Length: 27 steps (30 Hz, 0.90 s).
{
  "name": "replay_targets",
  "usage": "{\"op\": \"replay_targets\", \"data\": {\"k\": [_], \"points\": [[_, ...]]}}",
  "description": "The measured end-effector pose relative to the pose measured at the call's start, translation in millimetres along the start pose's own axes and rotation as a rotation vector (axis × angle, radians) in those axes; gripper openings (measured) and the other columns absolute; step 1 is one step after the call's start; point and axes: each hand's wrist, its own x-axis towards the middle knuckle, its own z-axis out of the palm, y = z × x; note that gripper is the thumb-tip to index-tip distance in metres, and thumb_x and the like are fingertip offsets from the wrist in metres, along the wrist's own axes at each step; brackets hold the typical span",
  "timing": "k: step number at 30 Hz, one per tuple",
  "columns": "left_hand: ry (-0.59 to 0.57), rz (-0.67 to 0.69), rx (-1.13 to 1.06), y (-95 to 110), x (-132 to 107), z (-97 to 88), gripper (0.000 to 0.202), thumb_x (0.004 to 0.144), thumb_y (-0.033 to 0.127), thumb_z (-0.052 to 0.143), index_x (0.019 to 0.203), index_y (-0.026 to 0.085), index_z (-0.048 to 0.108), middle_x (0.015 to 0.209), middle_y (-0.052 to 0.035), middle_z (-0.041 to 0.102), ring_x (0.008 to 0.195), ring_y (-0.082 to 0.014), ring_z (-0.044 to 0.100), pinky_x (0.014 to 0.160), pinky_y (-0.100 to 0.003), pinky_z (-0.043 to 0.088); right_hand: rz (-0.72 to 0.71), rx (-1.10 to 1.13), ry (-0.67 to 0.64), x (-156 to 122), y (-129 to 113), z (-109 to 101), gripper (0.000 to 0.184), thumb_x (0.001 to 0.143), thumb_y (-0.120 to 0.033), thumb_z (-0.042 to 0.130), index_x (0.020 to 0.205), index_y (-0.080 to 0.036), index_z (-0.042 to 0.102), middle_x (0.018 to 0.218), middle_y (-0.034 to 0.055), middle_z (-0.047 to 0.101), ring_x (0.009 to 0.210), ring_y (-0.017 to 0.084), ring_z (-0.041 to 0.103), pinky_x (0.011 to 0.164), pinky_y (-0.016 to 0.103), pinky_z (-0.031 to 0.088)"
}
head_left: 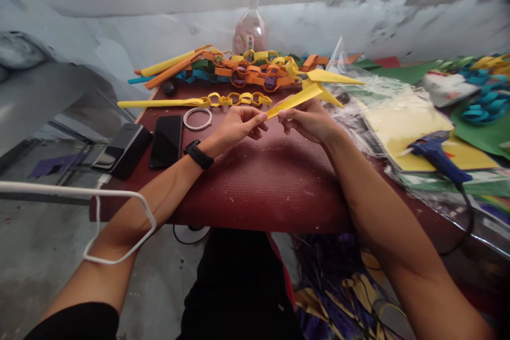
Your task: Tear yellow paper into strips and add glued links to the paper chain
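Between my hands, over the dark red table (255,186), I hold a yellow paper strip (297,101). My left hand (243,123) pinches its lower left end between thumb and finger. The fingers of my right hand (308,119) grip the strip from below, a little further along, and its far end sticks up to the right. Beyond my hands lies a yellow paper chain (239,99) joined to a long yellow rolled paper stick (155,103). More yellow paper pieces (334,77) lie behind my right hand.
Orange and yellow paper chains (255,71) lie at the back before a clear plastic bottle (251,26). On the left are a black phone (166,141), a black box (127,149) and a white ring (197,118). A blue glue gun (440,154) rests on paper sheets (398,117) at right. A white cable (147,212) crosses my left forearm.
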Motion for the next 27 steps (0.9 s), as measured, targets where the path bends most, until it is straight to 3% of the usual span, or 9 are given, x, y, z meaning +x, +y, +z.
{"op": "replay_targets", "data": {"k": [5, 16, 27], "points": [[0.028, 0.152, 0.053, -5, 2, -1.9, 0.052, 0.079, 0.049, 0.101, 0.108, 0.011, 0.080, 0.087, -0.0054, 0.080, 0.067, -0.0090, 0.071, 0.066, -0.021, 0.063, 0.015, -0.007, -0.004, 2, 2, 0, 0.040, 0.069, -0.034, 0.103, 0.082, -0.020, 0.067, 0.071, 0.0016, 0.067, 0.053, 0.010, 0.053, 0.044, 0.026, 0.057], [0.018, 0.262, 0.222, -10, 3, -1.0, 0.041, 0.099, 0.052, 0.084, 0.099, 0.010, 0.081, 0.087, -0.0092, 0.081, 0.063, -0.0080, 0.071, 0.060, -0.017, 0.059, -0.024, 0.065, -0.009, 6, 8, 4, 0.046, 0.071, -0.047, 0.104, 0.093, -0.018, 0.076, 0.074, -0.0014, 0.070, 0.055, 0.008, 0.057, 0.047, 0.022, 0.058], [0.043, 0.301, 0.274, -9, 2, 1.5, 0.034, 0.102, 0.045, 0.082, 0.098, 0.011, 0.080, 0.083, -0.0090, 0.081, 0.059, -0.0086, 0.071, 0.057, -0.018, 0.057, 0.016, -0.030, 0.041, 4, 7, 11, 0.048, 0.068, -0.049, 0.105, 0.077, -0.020, 0.068, 0.065, 0.0007, 0.069, 0.050, 0.008, 0.055, 0.043, 0.020, 0.053]]}}
